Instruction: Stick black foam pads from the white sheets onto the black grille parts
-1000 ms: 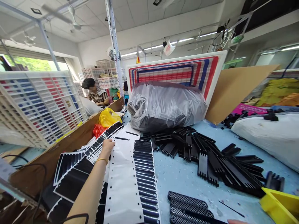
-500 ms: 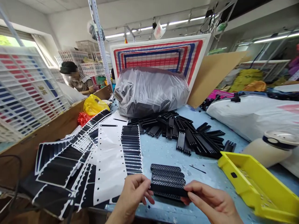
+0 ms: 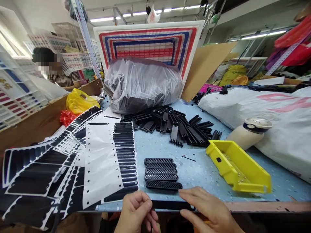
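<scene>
My left hand (image 3: 138, 211) is closed, thumb against curled fingers, at the left end of a flat black strip (image 3: 170, 205). The strip lies level along the table's front edge, and its right end is rounded. Around that end my right hand (image 3: 209, 207) has its thumb and fingers spread apart, the fingertips just above the strip. Just beyond the hands, several black perforated oblong pieces (image 3: 161, 170) lie side by side in a row. Left of them is a white backing sheet (image 3: 102, 161) with a column of black stickers (image 3: 125, 152).
A yellow bin (image 3: 252, 186) with small brass-coloured bits stands right, beside a cream bottle (image 3: 247, 134). Black slotted pieces (image 3: 179, 126) are heaped before a filled plastic bag (image 3: 145, 84). More sticker sheets (image 3: 31, 174) lie left. A person (image 3: 60, 72) sits at the far left.
The black strip has come from over the perforated pieces down towards me, to the table edge. My right fingers have spread from their pinch. The camera view has turned right.
</scene>
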A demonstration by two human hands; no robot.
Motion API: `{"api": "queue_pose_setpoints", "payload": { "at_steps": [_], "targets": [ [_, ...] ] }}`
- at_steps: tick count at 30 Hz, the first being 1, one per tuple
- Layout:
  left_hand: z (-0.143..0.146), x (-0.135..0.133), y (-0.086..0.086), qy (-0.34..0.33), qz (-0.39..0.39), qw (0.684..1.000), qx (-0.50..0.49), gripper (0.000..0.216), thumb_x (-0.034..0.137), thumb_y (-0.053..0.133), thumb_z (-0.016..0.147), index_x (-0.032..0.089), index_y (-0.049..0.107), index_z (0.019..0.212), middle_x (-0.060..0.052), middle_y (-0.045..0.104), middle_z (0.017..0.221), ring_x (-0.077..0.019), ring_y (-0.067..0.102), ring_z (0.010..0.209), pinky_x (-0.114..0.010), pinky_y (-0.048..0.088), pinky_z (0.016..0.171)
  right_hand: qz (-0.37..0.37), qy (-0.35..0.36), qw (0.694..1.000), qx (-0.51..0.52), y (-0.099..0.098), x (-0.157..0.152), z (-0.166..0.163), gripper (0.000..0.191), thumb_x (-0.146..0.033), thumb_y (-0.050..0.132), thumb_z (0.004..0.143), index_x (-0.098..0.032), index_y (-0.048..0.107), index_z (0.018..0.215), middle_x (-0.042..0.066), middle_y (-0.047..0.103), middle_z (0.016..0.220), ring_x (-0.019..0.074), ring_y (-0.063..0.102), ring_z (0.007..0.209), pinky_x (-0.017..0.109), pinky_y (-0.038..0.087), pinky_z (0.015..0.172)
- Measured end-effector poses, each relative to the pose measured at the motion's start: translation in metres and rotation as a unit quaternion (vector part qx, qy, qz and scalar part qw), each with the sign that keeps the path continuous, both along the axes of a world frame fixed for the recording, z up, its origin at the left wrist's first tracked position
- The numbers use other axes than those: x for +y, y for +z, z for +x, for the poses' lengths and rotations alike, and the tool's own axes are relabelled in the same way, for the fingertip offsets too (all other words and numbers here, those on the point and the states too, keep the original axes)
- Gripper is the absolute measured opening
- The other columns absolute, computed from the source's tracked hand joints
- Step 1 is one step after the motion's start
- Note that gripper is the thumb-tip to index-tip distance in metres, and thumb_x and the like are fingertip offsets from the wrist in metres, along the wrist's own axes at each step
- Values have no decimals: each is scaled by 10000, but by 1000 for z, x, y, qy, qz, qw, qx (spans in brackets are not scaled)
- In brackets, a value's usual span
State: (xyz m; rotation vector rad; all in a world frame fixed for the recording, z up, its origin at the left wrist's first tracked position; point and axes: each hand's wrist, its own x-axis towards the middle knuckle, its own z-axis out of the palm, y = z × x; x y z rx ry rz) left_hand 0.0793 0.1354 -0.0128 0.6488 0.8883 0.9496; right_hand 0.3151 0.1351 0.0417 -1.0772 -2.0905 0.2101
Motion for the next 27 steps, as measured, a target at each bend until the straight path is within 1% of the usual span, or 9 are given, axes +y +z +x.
{"api": "queue_pose_setpoints", "payload": {
  "at_steps": [4, 10, 14, 16, 19, 20, 22, 24, 27],
  "targets": [
    [6, -2, 1, -1, -17, 1000, -16, 446, 506, 848, 653, 144, 587, 643, -71, 714, 542, -154, 667, 415, -162, 363, 380, -38, 40, 996, -67, 2, -4, -14, 204, -121, 621, 856, -221, 728, 998, 55, 742, 824, 201, 698, 734, 297, 598, 675],
    [4, 1, -2, -2, -27, 1000, -14, 450, 516, 844, 658, 142, 593, 662, -71, 717, 562, -151, 671, 427, -158, 368, 383, -45, 52, 993, -95, -1, 0, -14, 200, -125, 598, 876, -222, 719, 1001, 63, 731, 824, 213, 682, 733, 331, 587, 689],
    [3, 2, -5, -16, -34, 999, 6, 457, 534, 839, 651, 147, 595, 657, -64, 711, 564, -163, 679, 444, -166, 399, 385, -56, 54, 992, -96, -6, 1, -14, 188, -136, 566, 903, -225, 729, 925, 59, 717, 758, 207, 672, 685, 323, 578, 648],
    [1, 1, -8, -9, -29, 998, 49, 431, 515, 839, 650, 138, 645, 727, -55, 700, 566, -178, 684, 460, -180, 417, 383, -51, 64, 993, -80, -8, 3, -10, 178, -134, 569, 898, -219, 726, 891, 48, 703, 715, 193, 662, 638, 300, 571, 600],
    [-7, 2, -13, 57, 18, 988, 143, 457, 452, 825, 675, 144, 697, 988, -32, 694, 612, -196, 683, 498, -207, 429, 380, -46, 55, 997, -36, -10, 10, 1, 167, -127, 600, 872, -223, 731, 911, 33, 713, 718, 175, 676, 620, 259, 576, 574],
    [-11, 4, -15, 85, 52, 978, 183, 439, 423, 808, 696, 158, 698, 1028, -32, 699, 640, -193, 675, 510, -219, 439, 393, -49, 43, 998, -20, -11, 14, 6, 169, -128, 617, 859, -230, 737, 921, 28, 723, 733, 171, 688, 629, 245, 582, 578],
    [-18, 10, -18, 112, 147, 941, 284, 307, 349, 771, 734, 184, 729, 989, -42, 707, 685, -174, 639, 519, -241, 457, 440, -67, 19, 998, 7, -13, 22, 15, 165, -143, 656, 829, -243, 752, 919, 23, 742, 768, 171, 712, 656, 224, 590, 589],
    [-23, 17, -22, 99, 260, 880, 385, 199, 258, 754, 728, 207, 760, 921, -53, 710, 701, -169, 611, 531, -260, 469, 493, -94, 9, 995, 26, -17, 29, 22, 134, -167, 681, 806, -247, 763, 876, 23, 753, 784, 173, 726, 675, 219, 595, 597],
    [-20, 29, -27, 89, 391, 781, 478, 230, 164, 756, 659, 218, 769, 883, -68, 708, 688, -201, 609, 560, -295, 474, 538, -137, 1, 990, 36, -28, 36, 24, 97, -193, 684, 796, -235, 767, 822, 39, 763, 815, 187, 739, 730, 239, 604, 650]
  ]
}}
